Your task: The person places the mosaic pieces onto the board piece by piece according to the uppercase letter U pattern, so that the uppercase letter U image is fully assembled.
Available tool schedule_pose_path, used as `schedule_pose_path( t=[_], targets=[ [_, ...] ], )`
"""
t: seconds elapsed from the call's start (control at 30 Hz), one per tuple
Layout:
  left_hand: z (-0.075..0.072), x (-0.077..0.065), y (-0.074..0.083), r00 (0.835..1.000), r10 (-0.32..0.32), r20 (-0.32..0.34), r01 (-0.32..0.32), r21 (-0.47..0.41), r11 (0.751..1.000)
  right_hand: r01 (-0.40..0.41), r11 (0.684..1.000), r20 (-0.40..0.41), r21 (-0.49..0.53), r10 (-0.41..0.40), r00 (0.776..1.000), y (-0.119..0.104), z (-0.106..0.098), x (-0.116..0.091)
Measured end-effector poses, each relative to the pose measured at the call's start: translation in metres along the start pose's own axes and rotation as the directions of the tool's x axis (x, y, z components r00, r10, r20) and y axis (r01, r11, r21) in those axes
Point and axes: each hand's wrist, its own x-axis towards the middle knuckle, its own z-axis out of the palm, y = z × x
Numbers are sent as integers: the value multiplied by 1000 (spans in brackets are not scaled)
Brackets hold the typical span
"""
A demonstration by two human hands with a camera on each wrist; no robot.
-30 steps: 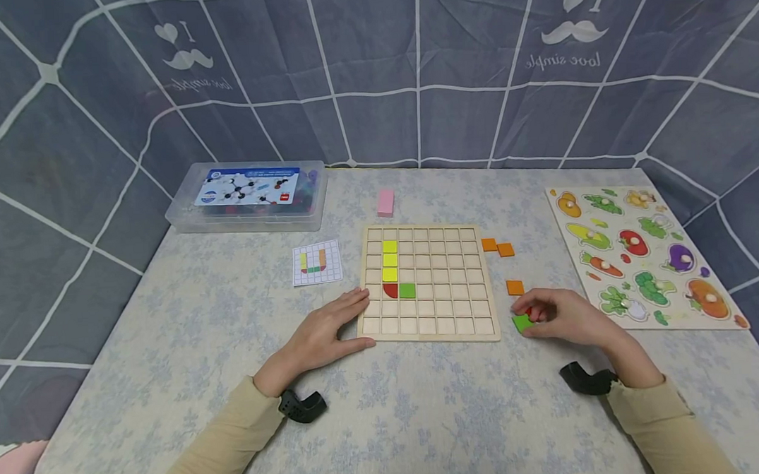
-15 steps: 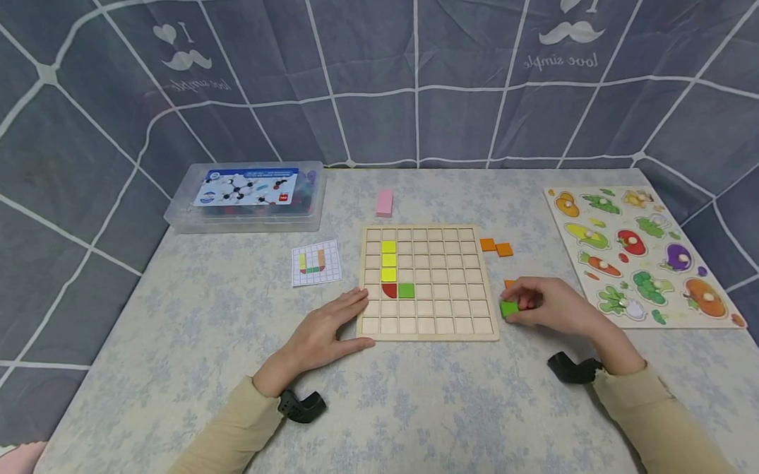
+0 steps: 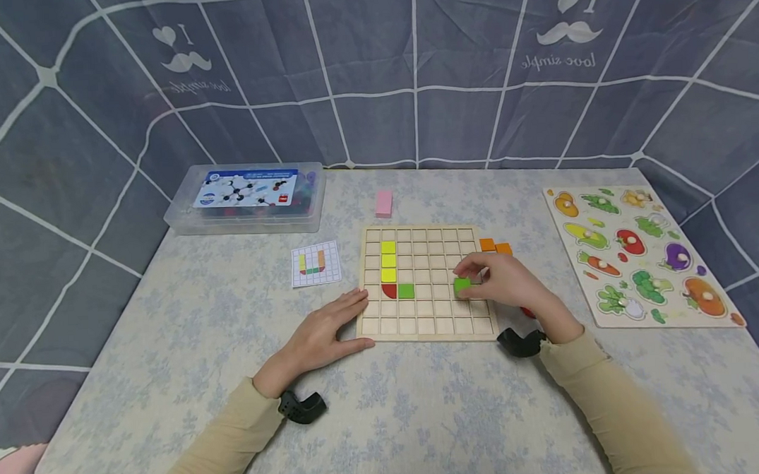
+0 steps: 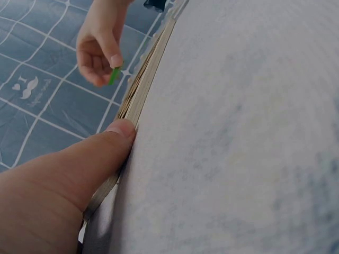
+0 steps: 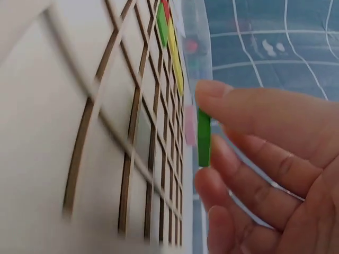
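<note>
My right hand [image 3: 505, 281] pinches a green square tile [image 3: 461, 285] between thumb and fingers above the right part of the wooden grid board [image 3: 421, 260]. In the right wrist view the tile [image 5: 204, 140] stands edge-on, apart from the grid. My left hand [image 3: 320, 335] rests against the board's left side, fingertips at its edge; its thumb [image 4: 100, 153] touches the frame near the front corner. A column of yellow tiles [image 3: 389, 260] lies in the grid, with a red quarter-round piece [image 3: 389, 291] below and a green tile [image 3: 406, 291] beside that.
Orange tiles [image 3: 486, 244] lie right of the board; a red piece [image 3: 528, 312] is partly hidden by my right hand. A pattern card [image 3: 316, 263], a pink block [image 3: 384, 203], a clear plastic box [image 3: 245, 218] and a vegetable puzzle [image 3: 616, 276] surround the board.
My right hand has picked up the green tile from the table and carried it left over the board. The left hand has stayed at the board's edge.
</note>
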Motion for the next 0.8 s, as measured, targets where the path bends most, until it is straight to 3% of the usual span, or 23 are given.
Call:
schedule_pose_path(
  t=[0.37,0.8],
  targets=[
    [0,0,0,1000,0,-2,0,-5,1000,31,999,79,7,-32,996,-22,22,29],
    [-1,0,1,1000,-1,1,1,-15,1000,-16,999,99,-29,19,995,-33,37,42]
  ],
)
